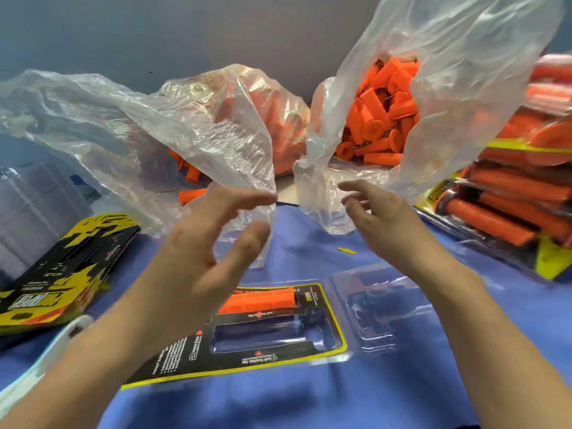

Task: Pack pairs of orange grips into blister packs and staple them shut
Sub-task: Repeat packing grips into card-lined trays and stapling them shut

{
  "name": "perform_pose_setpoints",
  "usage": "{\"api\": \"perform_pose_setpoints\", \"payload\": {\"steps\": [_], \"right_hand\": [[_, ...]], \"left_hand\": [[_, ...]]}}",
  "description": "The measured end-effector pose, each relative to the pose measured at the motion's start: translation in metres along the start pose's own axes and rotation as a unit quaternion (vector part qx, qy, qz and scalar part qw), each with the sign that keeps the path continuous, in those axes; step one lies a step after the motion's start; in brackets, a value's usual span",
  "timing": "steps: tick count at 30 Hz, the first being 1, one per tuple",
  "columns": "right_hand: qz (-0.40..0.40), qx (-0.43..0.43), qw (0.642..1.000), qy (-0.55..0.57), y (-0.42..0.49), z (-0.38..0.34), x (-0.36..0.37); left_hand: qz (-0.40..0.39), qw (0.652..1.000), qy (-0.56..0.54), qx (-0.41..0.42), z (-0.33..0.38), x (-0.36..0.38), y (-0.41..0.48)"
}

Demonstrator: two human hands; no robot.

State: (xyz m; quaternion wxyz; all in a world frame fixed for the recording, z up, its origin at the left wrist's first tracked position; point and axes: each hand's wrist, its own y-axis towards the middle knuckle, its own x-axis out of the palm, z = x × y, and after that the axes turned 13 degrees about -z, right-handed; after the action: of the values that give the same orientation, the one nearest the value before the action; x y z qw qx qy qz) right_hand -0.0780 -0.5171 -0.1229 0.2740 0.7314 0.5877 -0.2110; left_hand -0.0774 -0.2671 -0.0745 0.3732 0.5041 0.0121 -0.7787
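Observation:
An open blister pack (325, 335) lies on the blue cloth in front of me, its black and yellow card on the left half and its clear half (374, 311) folded out to the right. One orange grip (260, 300) lies in the upper cavity; the lower cavity holds nothing. My left hand (204, 239) hovers above the pack, fingers spread and loosely bent, just below the edge of the left plastic bag (185, 128). My right hand (380, 212) reaches toward the mouth of the right plastic bag (448, 88), which holds several loose orange grips (377, 125). Neither hand holds anything.
A stack of black and yellow cards (58, 274) lies at the left, with clear blister shells (31, 209) behind it. Finished packs with orange grips (510, 212) are piled at the right edge. A pale blue object (46, 357) lies near my left forearm.

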Motion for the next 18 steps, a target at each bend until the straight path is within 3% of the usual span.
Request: {"api": "perform_pose_setpoints", "payload": {"steps": [3,7,13,18], "right_hand": [[0.022,0.018,0.999,0.034,0.008,0.005,-0.009],[0.059,0.048,0.989,0.123,0.018,0.016,-0.027],[0.133,0.098,0.961,0.223,0.027,0.027,-0.036],[0.1,0.109,0.924,0.352,0.036,0.028,-0.043]], "left_hand": [[-0.061,0.998,-0.002,0.03,0.021,0.031,0.076],[-0.126,0.99,0.017,-0.053,0.018,0.086,0.174],[-0.114,0.974,-0.073,-0.183,-0.023,0.136,0.282],[-0.093,0.947,-0.166,-0.258,-0.058,0.16,0.343]]}}
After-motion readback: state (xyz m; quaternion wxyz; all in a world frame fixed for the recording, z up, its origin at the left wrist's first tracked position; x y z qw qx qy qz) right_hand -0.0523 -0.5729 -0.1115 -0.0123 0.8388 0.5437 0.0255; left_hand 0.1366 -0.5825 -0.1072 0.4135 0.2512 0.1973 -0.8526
